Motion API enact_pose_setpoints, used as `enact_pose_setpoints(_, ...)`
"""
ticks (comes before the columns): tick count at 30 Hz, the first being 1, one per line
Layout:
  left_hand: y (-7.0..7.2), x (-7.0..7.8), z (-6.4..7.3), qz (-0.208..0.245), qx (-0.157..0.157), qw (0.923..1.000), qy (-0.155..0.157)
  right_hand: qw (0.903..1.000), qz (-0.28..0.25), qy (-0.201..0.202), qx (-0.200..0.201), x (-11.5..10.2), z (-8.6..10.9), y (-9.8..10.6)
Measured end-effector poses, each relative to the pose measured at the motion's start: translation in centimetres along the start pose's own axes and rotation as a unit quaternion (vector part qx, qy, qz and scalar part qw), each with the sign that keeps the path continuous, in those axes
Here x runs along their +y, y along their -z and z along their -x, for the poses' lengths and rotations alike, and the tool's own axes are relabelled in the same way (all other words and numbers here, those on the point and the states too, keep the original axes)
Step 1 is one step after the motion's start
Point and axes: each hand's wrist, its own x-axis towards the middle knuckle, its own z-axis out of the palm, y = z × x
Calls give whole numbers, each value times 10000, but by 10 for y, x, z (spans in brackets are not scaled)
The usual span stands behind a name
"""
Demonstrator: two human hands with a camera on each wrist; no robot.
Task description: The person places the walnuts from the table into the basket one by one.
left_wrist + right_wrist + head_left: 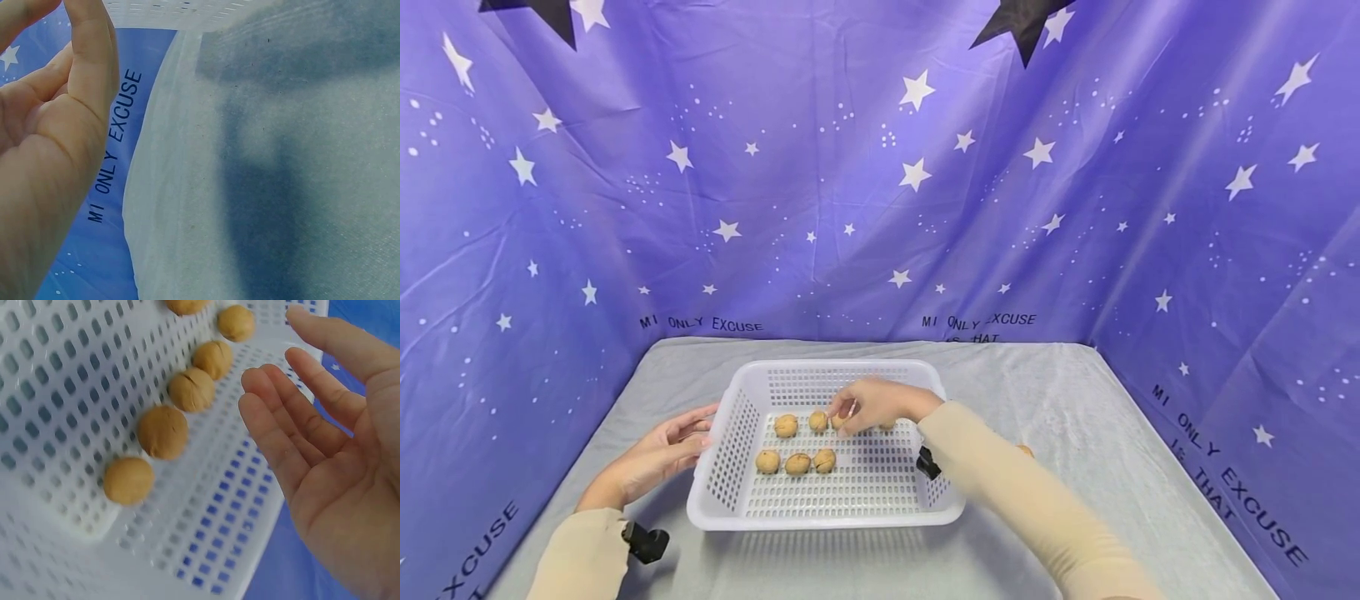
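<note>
A white plastic basket (823,522) with perforated walls holds several walnuts in two rows. Three walnuts (797,464) form the front row. In the back row, my right hand (876,402) hovers over a walnut (840,421), partly hiding it. The right wrist view shows that hand (331,431) with fingers spread and slightly bent, nothing between them, beside a line of walnuts (162,432). My left hand (662,450) rests its fingers against the basket's left rim; the left wrist view shows this hand (56,125) with fingers extended up to the basket's edge.
On the grey tablecloth (1037,383), right of the basket, a walnut (1025,450) is partly hidden by the right sleeve. A purple star-patterned curtain (850,208) encloses the table at the back and sides.
</note>
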Motion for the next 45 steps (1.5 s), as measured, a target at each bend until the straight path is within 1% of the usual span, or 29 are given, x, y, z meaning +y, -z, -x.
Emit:
enact_pose_setpoints(6,0,-1,-1,-16,-7,10000,82,9993,-132,-128,328,8,20,19)
enact_pose_setpoints(9,0,-1,-2,35,-24,10000,88,9987,-160,-24,477,16,36,29)
enact_pose_setpoints(14,0,0,-1,71,-80,9999,-3,9974,-154,162,682,38,64,43)
enact_pose_setpoints(16,0,0,-1,41,-106,9999,-46,9967,-154,80,797,46,77,47)
enact_pose_setpoints(20,0,1,-1,4,-106,9999,-36,9947,-106,-67,1022,64,101,50)
enact_pose_setpoints(26,0,-2,-1,51,-29,9999,99,9911,-91,-192,1311,91,133,53)
enact_pose_setpoints(29,0,-3,-2,78,25,9999,136,9892,-117,-297,1431,103,149,53)
enact_pose_setpoints(32,0,-3,-2,72,-15,9999,81,9872,-141,-463,1522,114,165,51)
enact_pose_setpoints(35,1,-3,-2,66,-45,10000,46,9858,-208,-660,1530,124,179,46)
enact_pose_setpoints(39,3,-3,-1,58,-146,9999,-60,9847,-395,-805,1495,139,193,35)
enact_pose_setpoints(42,3,-4,-1,137,-279,9994,-171,9830,-512,-944,1491,151,200,25)
enact_pose_setpoints(45,3,-3,0,232,-357,9988,-238,9826,-585,-993,1459,161,207,15)
